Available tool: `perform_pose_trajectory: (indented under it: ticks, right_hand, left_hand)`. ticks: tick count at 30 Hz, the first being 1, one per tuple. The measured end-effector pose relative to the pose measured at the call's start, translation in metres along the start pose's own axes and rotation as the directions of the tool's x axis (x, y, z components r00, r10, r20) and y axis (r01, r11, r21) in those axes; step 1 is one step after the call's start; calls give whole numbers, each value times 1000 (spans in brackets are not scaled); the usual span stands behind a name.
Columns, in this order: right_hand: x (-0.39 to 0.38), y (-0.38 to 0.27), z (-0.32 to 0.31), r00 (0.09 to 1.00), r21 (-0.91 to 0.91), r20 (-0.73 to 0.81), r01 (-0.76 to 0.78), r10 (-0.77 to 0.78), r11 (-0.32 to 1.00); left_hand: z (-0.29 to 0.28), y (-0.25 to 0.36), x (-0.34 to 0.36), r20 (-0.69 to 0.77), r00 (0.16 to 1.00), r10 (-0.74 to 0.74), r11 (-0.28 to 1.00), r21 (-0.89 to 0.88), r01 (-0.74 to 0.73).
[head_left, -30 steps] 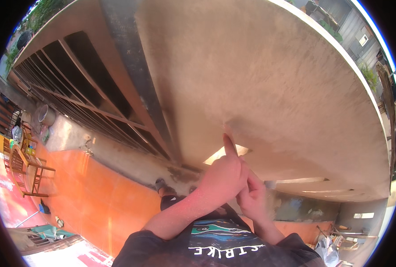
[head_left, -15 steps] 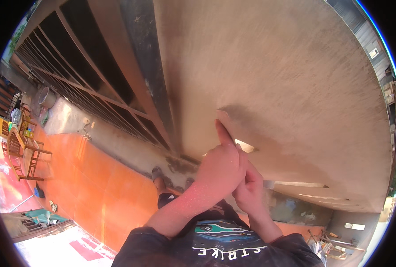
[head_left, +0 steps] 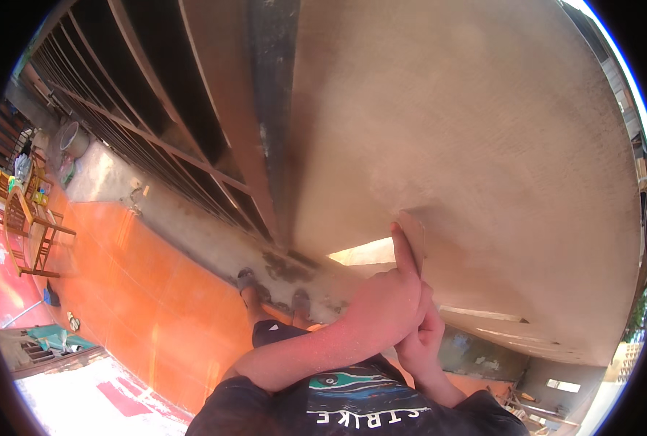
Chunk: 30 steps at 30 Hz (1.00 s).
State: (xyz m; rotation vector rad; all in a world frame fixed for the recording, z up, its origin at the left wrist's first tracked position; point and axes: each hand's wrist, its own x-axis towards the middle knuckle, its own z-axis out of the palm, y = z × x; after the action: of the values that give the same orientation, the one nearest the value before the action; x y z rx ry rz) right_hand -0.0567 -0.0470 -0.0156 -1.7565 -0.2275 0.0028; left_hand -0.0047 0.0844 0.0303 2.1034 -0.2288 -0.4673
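Observation:
My left hand (head_left: 390, 304) is closed on a thin, flat, brownish piece (head_left: 413, 238), with one finger stretched along its face. The piece's far edge meets a bare, grey-brown plastered wall (head_left: 483, 131), where a shadow falls beside it. Just below and to the right, my right hand (head_left: 423, 338) is closed against the left one. Whatever lies within its fingers is hidden. Pale dust specks cover my left forearm.
Dark metal bars (head_left: 185, 138) run along the left of the wall. Below lie a strip of grey concrete (head_left: 185, 232) and an orange floor (head_left: 149, 291). A wooden chair (head_left: 29, 229) and a grey bucket (head_left: 74, 140) stand at the far left.
Both hands, with the flat piece, have moved right and slightly down across the wall. The view has shifted too, and more of a bright patch shows left of the piece.

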Motion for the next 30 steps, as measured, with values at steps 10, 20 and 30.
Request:
perform_pose_trajectory:
  ticks: [10,20,30]
  right_hand:
    - [9,-8,-3,996,-56,68,-50,54,997]
    - [-2,-9,-6,990,-40,79,-118,121,992]
    - [-2,-9,4,991,51,44,-128,126,990]
  left_hand:
    - [-2,2,2,79,997,3,997,-71,2]
    - [4,4,-1,-22,1000,0,989,146,3]
    - [-6,6,-3,-37,999,12,996,92,-9]
